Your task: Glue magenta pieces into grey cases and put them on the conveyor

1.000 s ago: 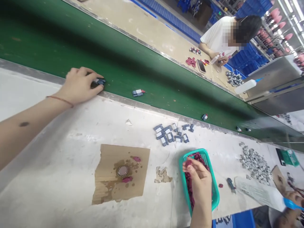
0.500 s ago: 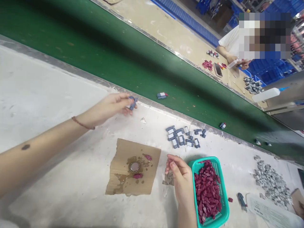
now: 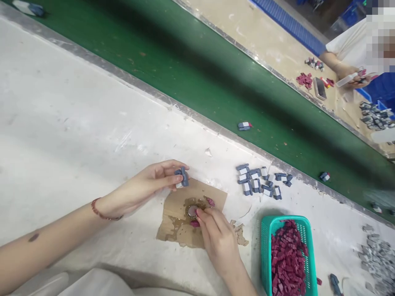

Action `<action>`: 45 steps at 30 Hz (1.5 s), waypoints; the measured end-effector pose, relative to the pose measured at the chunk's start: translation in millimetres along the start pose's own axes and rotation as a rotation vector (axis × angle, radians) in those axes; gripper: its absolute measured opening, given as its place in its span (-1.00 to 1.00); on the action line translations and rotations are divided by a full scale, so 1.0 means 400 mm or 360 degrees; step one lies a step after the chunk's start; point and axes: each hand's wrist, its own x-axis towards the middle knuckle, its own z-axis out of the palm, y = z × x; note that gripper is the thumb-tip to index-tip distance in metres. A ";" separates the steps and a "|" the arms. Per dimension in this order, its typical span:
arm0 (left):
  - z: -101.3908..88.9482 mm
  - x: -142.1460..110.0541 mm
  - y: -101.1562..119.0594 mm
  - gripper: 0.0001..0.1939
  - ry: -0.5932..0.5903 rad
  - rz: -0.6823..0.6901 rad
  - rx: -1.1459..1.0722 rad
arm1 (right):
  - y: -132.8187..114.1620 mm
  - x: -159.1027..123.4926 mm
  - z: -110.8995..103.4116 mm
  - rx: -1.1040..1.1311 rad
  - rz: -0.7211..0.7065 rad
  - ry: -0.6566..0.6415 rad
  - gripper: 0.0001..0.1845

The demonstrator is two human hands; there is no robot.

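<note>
Gripping one blue piece (image 3: 184, 176) is the left hand (image 3: 154, 181); the right (image 3: 220, 236), hold unclear, is at one dish (image 3: 191, 211).

A broad bare stretch of the white worktable (image 3: 86, 123) is lying open between the left hand (image 3: 156, 181) and the green conveyor belt (image 3: 185, 74). The right hand (image 3: 220, 240) is blocking the right part of the flat brown cardboard sheet (image 3: 175, 218), a small gap separating both hands. Blocky blue-grey and white pieces (image 3: 255, 186) are crowding the table near the belt, while a narrow lane is running between the teal perforated plastic basket (image 3: 266, 255) and a torn tan scrap (image 3: 240, 234)
</note>
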 end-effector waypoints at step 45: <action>0.035 -0.046 -0.074 -0.69 -0.0623 -0.0115 0.0037 | 0.004 0.051 -0.015 0.0824 0.0386 0.0281 -0.79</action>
